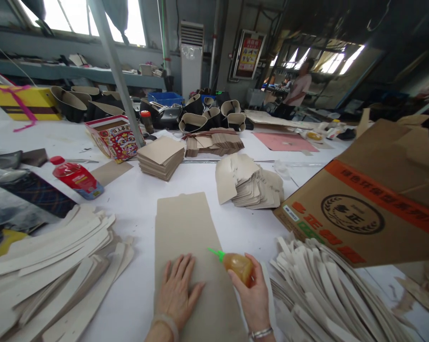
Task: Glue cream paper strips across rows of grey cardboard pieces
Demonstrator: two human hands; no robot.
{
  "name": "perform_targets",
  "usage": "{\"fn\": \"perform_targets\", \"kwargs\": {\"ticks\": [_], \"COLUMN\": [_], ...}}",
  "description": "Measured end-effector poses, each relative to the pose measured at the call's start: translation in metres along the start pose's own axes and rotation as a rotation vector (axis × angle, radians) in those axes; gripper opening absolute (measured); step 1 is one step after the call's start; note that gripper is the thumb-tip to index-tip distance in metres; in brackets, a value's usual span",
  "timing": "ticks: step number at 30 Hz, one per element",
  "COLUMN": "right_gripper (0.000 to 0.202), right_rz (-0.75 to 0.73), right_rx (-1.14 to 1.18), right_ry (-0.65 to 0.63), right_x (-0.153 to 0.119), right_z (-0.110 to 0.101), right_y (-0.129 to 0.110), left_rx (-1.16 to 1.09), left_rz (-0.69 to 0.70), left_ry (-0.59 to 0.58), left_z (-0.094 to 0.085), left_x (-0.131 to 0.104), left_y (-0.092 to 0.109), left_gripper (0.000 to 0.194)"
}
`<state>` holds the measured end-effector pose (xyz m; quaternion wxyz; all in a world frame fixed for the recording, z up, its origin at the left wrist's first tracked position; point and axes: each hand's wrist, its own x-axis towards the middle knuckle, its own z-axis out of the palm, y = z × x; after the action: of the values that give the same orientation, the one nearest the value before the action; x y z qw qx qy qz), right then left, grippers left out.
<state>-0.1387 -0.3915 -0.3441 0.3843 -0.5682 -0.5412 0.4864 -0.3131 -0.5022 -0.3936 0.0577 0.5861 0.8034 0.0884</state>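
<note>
A long beige sheet [182, 223] lies flat on the white table in front of me. My left hand [178, 289] rests on it, palm down with fingers spread, holding nothing. To its right, my right hand [253, 294] is wrapped round a squeeze bottle [238, 267] of amber liquid. The bottle is tilted on its side, and its thin green nozzle points left over the sheet's right part. Whether any liquid is on the sheet cannot be made out.
Piles of pale strips lie at left [68, 270] and right [328, 285]. A cardboard box [371, 209] stands at the right. Beyond the sheet are a square stack [161, 156], a curved-piece pile [250, 183] and a red bottle [77, 178]. A person [300, 90] stands far back.
</note>
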Motion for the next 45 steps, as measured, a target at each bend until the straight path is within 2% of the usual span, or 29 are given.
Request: {"fn": "perform_targets", "kwargs": {"ticks": [4,8,13,17,21,26,29,33,37,45], "right_gripper": [0.06,0.055,0.051,0.047,0.048,0.056,0.059,0.06,0.058,0.053], "right_rz": [-0.054,-0.197,-0.353,-0.416,-0.372,-0.123,-0.061,-0.112,-0.193,-0.389], "right_rx": [-0.067,-0.161,-0.259,-0.315,-0.305,-0.076,0.034,-0.035,-0.119,-0.213], "right_ry": [-0.001,-0.023,-0.072,-0.062,-0.079,-0.035,0.016,0.034,0.001,-0.028], "right_x": [0.014,0.027,0.037,0.037,0.031,0.036,0.048,0.062,0.07,0.078], "right_z": [0.009,0.021,0.032,0.029,0.027,0.043,0.052,0.061,0.07,0.082], "right_y": [-0.01,-0.014,-0.016,-0.017,-0.016,-0.016,-0.02,-0.026,-0.029,-0.026], "left_rx": [0.032,0.034,0.043,0.047,0.042,-0.008,-0.048,-0.039,-0.012,-0.019], "left_rz": [-0.031,-0.03,0.001,0.003,-0.004,-0.007,-0.003,-0.037,-0.051,-0.017], "left_ry": [0.079,0.058,0.042,0.053,0.046,0.023,0.005,0.058,0.055,0.052], "left_z": [-0.002,0.001,0.006,0.005,0.004,-0.004,-0.013,-0.016,-0.007,0.0], "left_x": [0.027,0.05,0.055,0.053,0.054,0.055,0.063,0.082,0.096,0.094], "left_y": [-0.012,-0.019,-0.02,-0.019,-0.018,-0.02,-0.025,-0.035,-0.041,-0.043], "left_gripper": [0.064,0.062,0.059,0.059,0.058,0.057,0.056,0.06,0.066,0.065]}}
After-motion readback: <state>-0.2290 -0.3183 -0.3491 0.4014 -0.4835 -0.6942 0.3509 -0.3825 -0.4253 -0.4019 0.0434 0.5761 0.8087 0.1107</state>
